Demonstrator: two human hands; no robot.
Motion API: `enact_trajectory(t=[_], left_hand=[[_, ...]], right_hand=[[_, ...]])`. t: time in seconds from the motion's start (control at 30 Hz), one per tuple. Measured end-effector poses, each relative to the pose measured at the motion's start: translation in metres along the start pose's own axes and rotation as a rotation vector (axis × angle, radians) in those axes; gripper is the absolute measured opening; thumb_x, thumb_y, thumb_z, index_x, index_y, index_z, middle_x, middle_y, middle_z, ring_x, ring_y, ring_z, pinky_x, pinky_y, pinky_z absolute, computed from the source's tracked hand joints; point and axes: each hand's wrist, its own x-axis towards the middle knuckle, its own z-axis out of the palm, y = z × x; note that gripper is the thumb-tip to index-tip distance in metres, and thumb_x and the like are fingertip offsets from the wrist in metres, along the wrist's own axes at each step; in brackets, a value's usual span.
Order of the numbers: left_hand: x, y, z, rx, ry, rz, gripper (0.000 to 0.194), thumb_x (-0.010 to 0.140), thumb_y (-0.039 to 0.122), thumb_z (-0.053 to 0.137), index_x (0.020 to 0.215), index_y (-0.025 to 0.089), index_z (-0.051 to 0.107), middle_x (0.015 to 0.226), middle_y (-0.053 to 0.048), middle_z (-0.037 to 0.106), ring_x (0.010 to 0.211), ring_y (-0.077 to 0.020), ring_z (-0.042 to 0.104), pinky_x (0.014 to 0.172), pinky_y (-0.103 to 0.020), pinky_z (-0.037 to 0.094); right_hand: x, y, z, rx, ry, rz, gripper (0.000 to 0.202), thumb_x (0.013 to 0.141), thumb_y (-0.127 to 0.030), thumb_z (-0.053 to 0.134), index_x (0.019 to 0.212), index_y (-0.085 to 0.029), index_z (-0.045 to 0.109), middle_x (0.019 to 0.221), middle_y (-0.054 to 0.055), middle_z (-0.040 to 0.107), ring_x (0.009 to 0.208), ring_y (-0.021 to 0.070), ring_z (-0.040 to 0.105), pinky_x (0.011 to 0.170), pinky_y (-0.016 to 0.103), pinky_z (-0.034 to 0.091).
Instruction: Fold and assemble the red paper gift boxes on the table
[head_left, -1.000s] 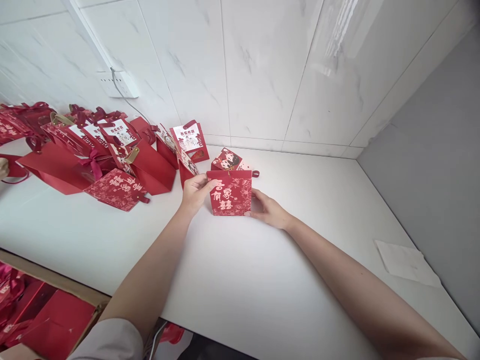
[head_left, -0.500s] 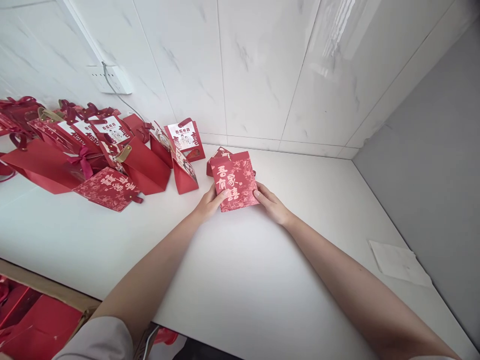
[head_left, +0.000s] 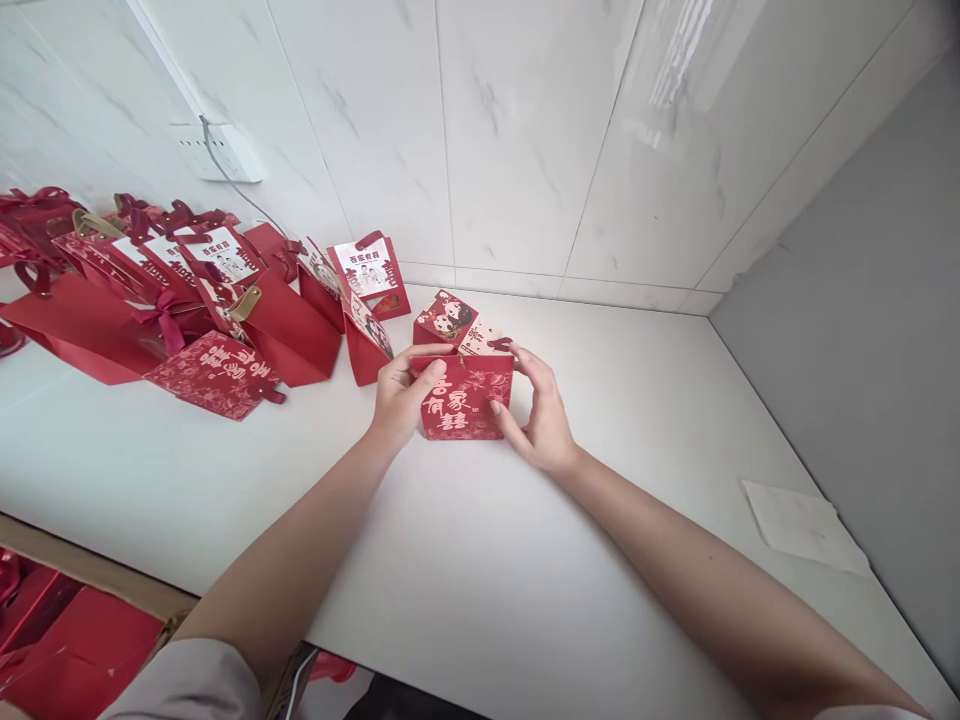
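Note:
A red gift bag [head_left: 466,405] with pale Chinese characters and a flower print stands on the white table in front of me. My left hand [head_left: 405,395] is closed on its upper left corner, thumb on the front and fingers behind. On the right edge, my right hand [head_left: 546,415] grips with the thumb on the front and the fingertips up at the top rim. Just behind it is a small red box [head_left: 445,316] with cartoon figures. Beside that box shows a white printed panel [head_left: 487,342], its lower part hidden by the bag.
Many red gift bags [head_left: 292,335] crowd the left, one lying flat [head_left: 217,375] in front. A white socket [head_left: 221,152] with a grey cable is on the tiled wall. White paper [head_left: 802,525] lies at the right. Red items fill a carton [head_left: 82,560] at lower left.
The gift bag has come down from a tilt to upright on the table, nearer me. Both hands have shifted up to its top, and the box and printed panel behind show more.

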Motion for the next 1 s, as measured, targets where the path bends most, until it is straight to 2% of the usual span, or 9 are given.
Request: enact_trajectory(t=[0.07,0.17,0.27,0.47,0.73,1.0], left_hand=[[-0.006,0.011,0.005,0.102,-0.030,0.063,0.029,0.079,0.043,0.073,0.094,0.019,0.075,0.092,-0.008,0.075,0.083,-0.0206,0.072,0.071,-0.027,0.058],[-0.015,0.020,0.012,0.253,-0.113,0.156,0.022,0.080,0.038,0.072,0.090,0.019,0.077,0.088,-0.007,0.076,0.079,-0.0195,0.071,0.070,-0.026,0.057],[-0.020,0.025,0.017,0.364,-0.165,0.225,0.017,0.079,0.033,0.073,0.089,0.019,0.077,0.083,-0.005,0.076,0.074,-0.0186,0.071,0.068,-0.026,0.057],[-0.022,0.026,0.017,0.397,-0.157,0.267,0.014,0.082,0.030,0.070,0.087,0.019,0.077,0.081,-0.004,0.075,0.070,-0.0169,0.069,0.064,-0.024,0.055],[-0.021,0.024,0.017,0.367,-0.130,0.213,0.015,0.084,0.031,0.068,0.086,0.018,0.076,0.076,-0.003,0.073,0.067,-0.0152,0.067,0.060,-0.023,0.052],[-0.020,0.022,0.016,0.324,-0.095,0.127,0.021,0.082,0.038,0.070,0.079,0.017,0.074,0.071,-0.003,0.071,0.064,-0.0155,0.064,0.058,-0.025,0.051]], right_hand=[[-0.003,-0.004,0.003,-0.137,0.035,-0.054,0.068,0.090,-0.031,0.057,0.148,-0.041,0.023,0.154,0.006,0.033,0.141,0.0333,0.036,0.117,0.062,0.024],[-0.006,-0.005,0.003,-0.300,0.025,-0.011,0.055,0.086,-0.032,0.059,0.137,-0.046,0.045,0.146,0.003,0.042,0.139,0.0384,0.038,0.117,0.071,0.000],[-0.005,-0.003,0.000,-0.396,0.019,-0.017,0.048,0.083,-0.035,0.061,0.127,-0.051,0.056,0.136,0.000,0.052,0.135,0.0404,0.041,0.114,0.070,-0.014],[-0.001,-0.006,-0.005,-0.400,-0.019,-0.026,0.048,0.084,-0.035,0.060,0.129,-0.053,0.056,0.127,-0.001,0.060,0.130,0.0391,0.048,0.114,0.069,-0.017],[0.014,0.001,-0.025,-0.254,-0.216,0.045,0.040,0.087,-0.043,0.060,0.126,-0.048,0.060,0.134,-0.004,0.060,0.136,0.0395,0.042,0.112,0.071,-0.019],[0.010,0.014,-0.026,-0.276,-0.212,0.002,0.040,0.087,-0.043,0.061,0.126,-0.049,0.059,0.141,-0.006,0.055,0.138,0.0366,0.042,0.114,0.068,-0.017]])
